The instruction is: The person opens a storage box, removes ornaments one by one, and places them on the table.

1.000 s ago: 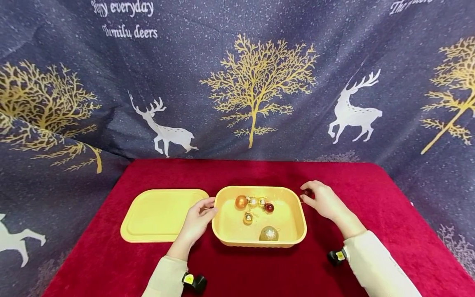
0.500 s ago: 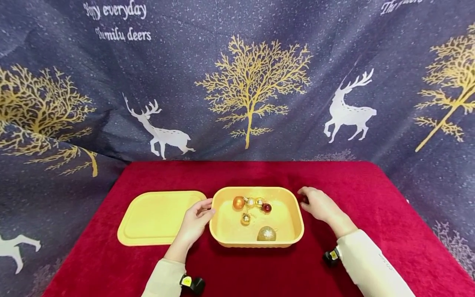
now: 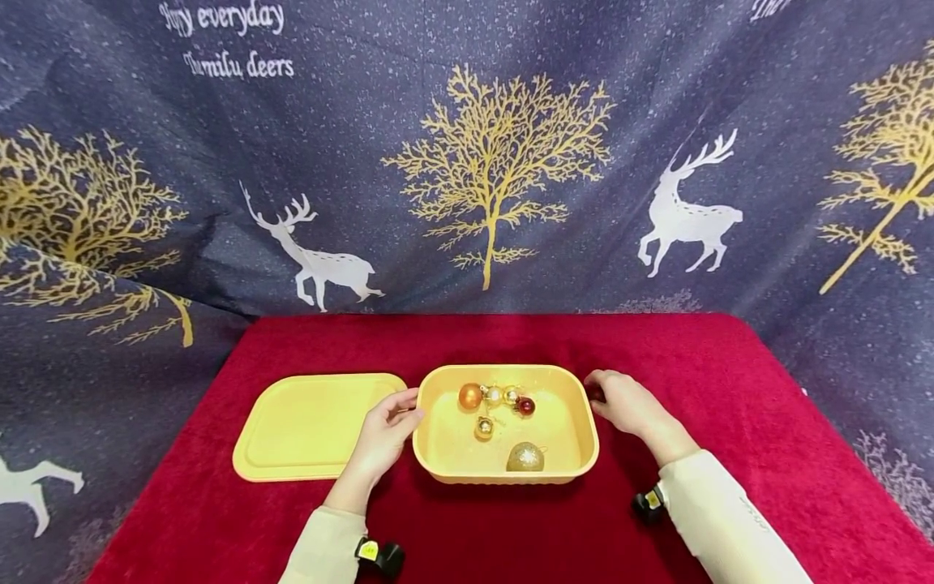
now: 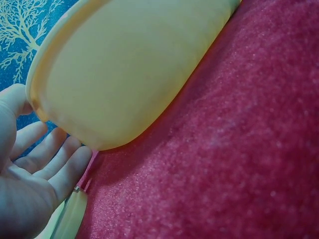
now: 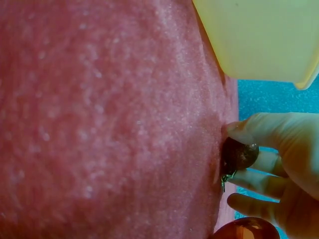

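Observation:
My left hand (image 3: 385, 426) touches the left end of a yellow plastic box (image 3: 507, 478); in the left wrist view its fingers (image 4: 72, 167) reach along the outside wall and the thumb is by the rim. Inside the box lie several small Christmas baubles: an orange one (image 3: 470, 396), gold ones such as the lower bauble (image 3: 484, 428), a red one (image 3: 525, 405) and a larger glittery gold one (image 3: 525, 458). Just right of the box, my right hand (image 3: 629, 405) pinches a dark red bauble (image 5: 240, 153) between thumb and fingers, low at the cloth. Its metal cap shows in the right wrist view.
A flat yellow lid (image 3: 306, 430) lies left of the box, behind the left hand. Another shiny red bauble (image 5: 248, 231) shows at the bottom of the right wrist view. Red cloth (image 3: 503, 341) covers the table, and a dark printed curtain (image 3: 467, 268) hangs behind it.
My right hand has come lower, and its thumb and fingers have closed in around the dark red bauble. The left hand stays against the box. The head view has shifted slightly.

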Motion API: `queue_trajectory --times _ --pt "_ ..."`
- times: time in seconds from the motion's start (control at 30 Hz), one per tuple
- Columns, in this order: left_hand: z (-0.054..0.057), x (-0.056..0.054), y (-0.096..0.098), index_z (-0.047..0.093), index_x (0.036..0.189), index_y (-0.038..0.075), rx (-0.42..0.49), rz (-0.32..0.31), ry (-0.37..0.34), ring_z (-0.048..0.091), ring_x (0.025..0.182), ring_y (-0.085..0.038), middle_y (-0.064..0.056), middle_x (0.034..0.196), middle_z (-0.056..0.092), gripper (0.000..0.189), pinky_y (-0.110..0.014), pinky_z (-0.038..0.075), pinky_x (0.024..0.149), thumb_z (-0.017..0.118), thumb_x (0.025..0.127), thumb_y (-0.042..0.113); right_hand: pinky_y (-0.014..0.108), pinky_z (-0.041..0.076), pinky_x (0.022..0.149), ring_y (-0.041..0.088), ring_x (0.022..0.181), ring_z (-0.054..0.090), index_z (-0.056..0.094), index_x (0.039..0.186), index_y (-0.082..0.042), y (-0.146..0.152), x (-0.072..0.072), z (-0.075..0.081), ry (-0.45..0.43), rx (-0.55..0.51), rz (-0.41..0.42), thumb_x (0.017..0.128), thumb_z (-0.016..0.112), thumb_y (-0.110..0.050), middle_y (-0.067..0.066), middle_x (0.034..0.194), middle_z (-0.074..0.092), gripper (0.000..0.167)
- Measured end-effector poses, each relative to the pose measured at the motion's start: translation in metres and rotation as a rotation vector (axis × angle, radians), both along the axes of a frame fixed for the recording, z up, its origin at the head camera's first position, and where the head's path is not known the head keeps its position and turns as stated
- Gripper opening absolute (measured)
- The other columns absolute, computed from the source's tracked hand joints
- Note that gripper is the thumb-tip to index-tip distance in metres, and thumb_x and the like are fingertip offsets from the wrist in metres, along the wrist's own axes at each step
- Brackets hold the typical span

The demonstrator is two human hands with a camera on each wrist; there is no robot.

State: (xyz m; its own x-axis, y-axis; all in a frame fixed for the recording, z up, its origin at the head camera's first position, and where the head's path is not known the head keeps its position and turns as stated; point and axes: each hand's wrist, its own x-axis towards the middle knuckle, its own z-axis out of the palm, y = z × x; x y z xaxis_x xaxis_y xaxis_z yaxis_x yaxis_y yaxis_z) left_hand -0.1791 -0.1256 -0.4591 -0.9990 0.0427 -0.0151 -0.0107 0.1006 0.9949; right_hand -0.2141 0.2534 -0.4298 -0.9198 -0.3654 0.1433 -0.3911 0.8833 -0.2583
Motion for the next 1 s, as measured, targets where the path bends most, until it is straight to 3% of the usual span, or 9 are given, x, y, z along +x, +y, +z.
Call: queue_trajectory --times 0.43,1.0 --pt "0.000 0.001 -0.001 0.056 0.126 0.000 -0.009 0.001 0.006 0.059 0.100 -0.016 -0.021 0.118 0.058 0.039 -0.015 0.049 0.079 0.063 0.089 0.006 0.038 0.052 0.074 0.021 0.080 0.060 0.065 0.098 -0.003 0.000 0.000 0.000 -0.002 0.004 -0.010 0.078 0.071 -0.008 0.006 0.088 0.065 0.021" --pt "0.000 0.000 0.000 0.056 0.126 0.001 -0.002 0.000 0.002 0.059 0.100 -0.015 -0.021 0.119 0.057 0.038 -0.015 0.049 0.080 0.063 0.089 0.008 0.043 0.051 0.078 0.025 0.083 0.061 0.065 0.098 -0.002 -0.001 0.002 0.010 0.030 -0.010 -0.015 0.077 0.070 -0.007 0.011 0.091 0.065 0.023"
